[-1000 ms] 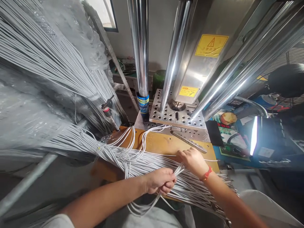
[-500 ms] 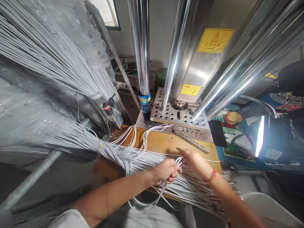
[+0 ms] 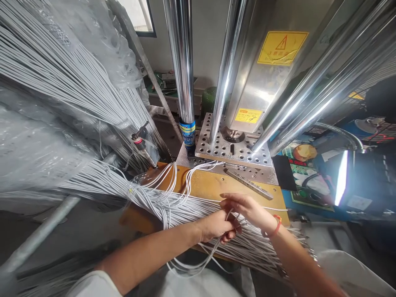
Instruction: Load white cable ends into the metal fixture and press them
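Observation:
My left hand (image 3: 218, 226) is closed round several white cables (image 3: 213, 250), whose slack hangs below it in a loop. Just above and to the right, my right hand (image 3: 249, 209), with a red band on the wrist, arches over the left hand's fingers. Its upper fingers are stretched out and apart, close to the cable ends; its thumb is partly hidden. Under both hands a thick bundle of white cables (image 3: 260, 249) lies across an orange-brown board (image 3: 207, 181). More white cables (image 3: 189, 181) curve from the board's left part up to the metal base.
Behind the board stands a press with a perforated metal plate (image 3: 206, 148) and upright chrome columns (image 3: 182, 62). A slotted metal bar (image 3: 250, 184) lies on the board. Plastic-wrapped cable bundles (image 3: 37, 148) fill the left. A bright lamp (image 3: 341, 178) stands at the right.
My right hand has moved left and slightly up over the left hand, its fingers now reaching across it. The left hand stays closed on the cables, moved slightly.

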The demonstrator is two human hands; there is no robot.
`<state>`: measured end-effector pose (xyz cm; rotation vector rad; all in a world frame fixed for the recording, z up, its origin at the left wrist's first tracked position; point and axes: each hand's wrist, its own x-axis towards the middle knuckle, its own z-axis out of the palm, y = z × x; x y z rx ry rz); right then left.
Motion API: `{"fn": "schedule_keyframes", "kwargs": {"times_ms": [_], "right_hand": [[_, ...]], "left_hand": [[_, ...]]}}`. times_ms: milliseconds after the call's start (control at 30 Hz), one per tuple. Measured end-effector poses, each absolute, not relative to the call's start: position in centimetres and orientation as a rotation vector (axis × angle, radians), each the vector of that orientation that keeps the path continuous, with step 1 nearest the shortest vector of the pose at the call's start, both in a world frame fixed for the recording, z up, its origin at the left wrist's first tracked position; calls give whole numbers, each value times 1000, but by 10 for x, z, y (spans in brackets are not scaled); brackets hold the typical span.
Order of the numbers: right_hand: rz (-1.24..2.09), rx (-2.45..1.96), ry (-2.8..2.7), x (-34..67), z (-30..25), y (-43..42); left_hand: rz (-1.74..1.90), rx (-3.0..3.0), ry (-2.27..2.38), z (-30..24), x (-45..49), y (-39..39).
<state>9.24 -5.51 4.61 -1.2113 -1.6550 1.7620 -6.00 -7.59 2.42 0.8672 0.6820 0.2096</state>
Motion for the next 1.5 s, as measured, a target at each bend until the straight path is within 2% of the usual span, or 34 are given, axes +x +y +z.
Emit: {"fn": "schedule_keyframes", "kwargs": {"times_ms": [200, 367, 500, 600, 667, 767, 833, 967, 1033, 1100, 1367, 1500], "right_hand": [[1725, -1100, -1986, 102, 45, -51], [819, -1722, -2075, 117, 19, -68], [635, -1745, -2316, 140, 5, -82], [77, -2000, -2208, 164, 6, -68], [-116, -2148, -2221, 177, 7, -54], [-24, -2203, -2367, 183, 9, -42], [165, -2246, -2324, 177, 12, -43], [915, -2037, -2082, 160, 17, -54], [1132, -1864, -1984, 153, 15, -58], [1159, -1829, -1897, 147, 10, -62], [864, -1902, -1794, 125, 4, -73], [888, -1883, -1732, 120, 2, -75]], "left_hand": [[344, 801, 754, 23, -53, -75], [466, 747, 723, 18, -52, -66], [500, 820, 830, 14, -51, -52], [510, 865, 960, 12, -46, -45], [517, 824, 991, 11, -43, -41], [514, 752, 983, 10, -39, -37], [486, 767, 1019, 8, -39, -34], [484, 880, 1134, 3, -38, -29], [470, 912, 1156, 2, -38, -29], [437, 929, 1163, 1, -38, -29], [365, 1087, 1106, -10, -29, -34], [360, 1143, 1079, -19, -28, -36]]}}
